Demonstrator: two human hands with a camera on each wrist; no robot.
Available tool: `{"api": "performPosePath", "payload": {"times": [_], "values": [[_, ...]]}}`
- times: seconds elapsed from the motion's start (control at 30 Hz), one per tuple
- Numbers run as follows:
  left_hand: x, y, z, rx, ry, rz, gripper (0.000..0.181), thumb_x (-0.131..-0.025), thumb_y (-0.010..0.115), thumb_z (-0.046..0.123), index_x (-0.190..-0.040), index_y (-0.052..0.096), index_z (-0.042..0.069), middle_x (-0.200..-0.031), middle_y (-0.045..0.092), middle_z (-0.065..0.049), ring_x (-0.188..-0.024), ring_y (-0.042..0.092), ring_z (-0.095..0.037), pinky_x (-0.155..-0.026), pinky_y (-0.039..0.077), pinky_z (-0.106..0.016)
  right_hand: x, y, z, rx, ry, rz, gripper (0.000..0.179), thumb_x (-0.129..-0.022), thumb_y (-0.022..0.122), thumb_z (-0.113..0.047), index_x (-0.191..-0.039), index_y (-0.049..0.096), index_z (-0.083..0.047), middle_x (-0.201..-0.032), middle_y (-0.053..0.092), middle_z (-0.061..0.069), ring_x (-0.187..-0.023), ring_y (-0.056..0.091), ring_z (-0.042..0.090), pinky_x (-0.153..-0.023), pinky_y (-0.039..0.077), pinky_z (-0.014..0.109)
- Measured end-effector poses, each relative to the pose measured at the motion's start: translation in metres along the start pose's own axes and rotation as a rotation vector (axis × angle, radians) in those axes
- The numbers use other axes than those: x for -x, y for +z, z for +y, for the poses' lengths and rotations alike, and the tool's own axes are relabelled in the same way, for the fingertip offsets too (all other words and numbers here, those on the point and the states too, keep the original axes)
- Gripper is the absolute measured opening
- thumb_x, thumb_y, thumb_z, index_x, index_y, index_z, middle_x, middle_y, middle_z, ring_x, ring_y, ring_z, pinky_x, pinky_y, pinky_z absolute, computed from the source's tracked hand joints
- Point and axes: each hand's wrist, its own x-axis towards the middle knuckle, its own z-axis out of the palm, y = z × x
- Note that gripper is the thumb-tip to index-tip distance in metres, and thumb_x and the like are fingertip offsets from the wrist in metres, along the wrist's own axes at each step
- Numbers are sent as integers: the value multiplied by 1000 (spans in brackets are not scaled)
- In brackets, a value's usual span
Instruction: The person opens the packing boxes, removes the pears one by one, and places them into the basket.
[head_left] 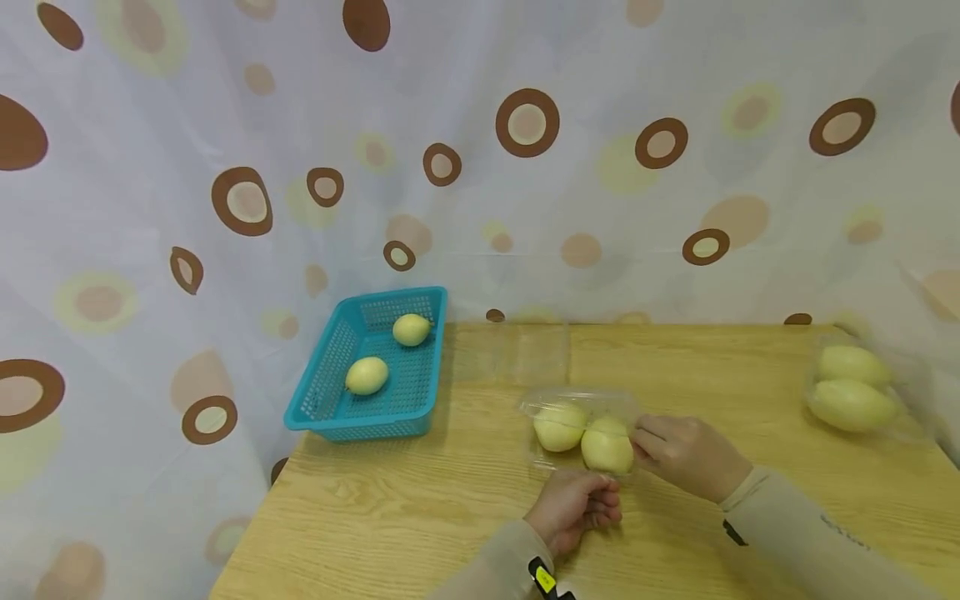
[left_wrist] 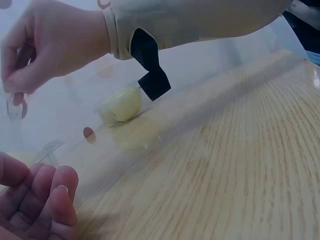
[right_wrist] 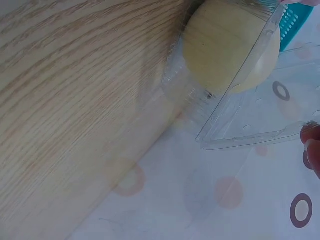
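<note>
A clear plastic clamshell box (head_left: 542, 457) with two pale yellow, rounded fruits (head_left: 606, 445) inside sits on the table in front of me. Its transparent lid (right_wrist: 227, 112) is tilted up over the fruit. My right hand (head_left: 686, 454) pinches the lid at its right side; the right wrist view catches only fingertips (right_wrist: 311, 142) on the plastic edge. At the near rim, my left hand (head_left: 573, 508) holds the box with its thumb side, the contact partly hidden. The other left fingers (left_wrist: 62, 205) are curled in, with nothing visible in the palm.
A blue plastic basket (head_left: 318, 421) with two more yellow fruits (head_left: 367, 376) stands at the back left. Another clear box holding pale yellow fruit (head_left: 853, 406) lies at the right. Behind the middle is a clear empty tray (head_left: 513, 354). A spotted curtain (head_left: 465, 200) borders the wooden table (head_left: 360, 508).
</note>
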Motion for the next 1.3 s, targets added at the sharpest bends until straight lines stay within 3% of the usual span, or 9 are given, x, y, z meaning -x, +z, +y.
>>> {"api": "performPosePath", "payload": {"times": [0.5, 1.3], "values": [[1, -1, -1, 11, 9, -3, 20, -87, 62, 14, -89, 71, -4, -68, 64, -4, -57, 63, -15, -52, 49, -24, 8, 3, 2, 17, 8, -7, 40, -102, 37, -17, -76, 65, -5, -76, 56, 1, -55, 51, 5, -46, 44, 14], [-2, -2, -1, 5, 19, -22, 21, -89, 61, 15, -91, 71, -3, -70, 64, -4, -59, 64, -15, -53, 49, -24, 9, 3, 9, 51, 45, 107, 37, -98, 46, -22, -77, 71, -5, -75, 65, 3, -53, 61, 10, -44, 49, 22]]}}
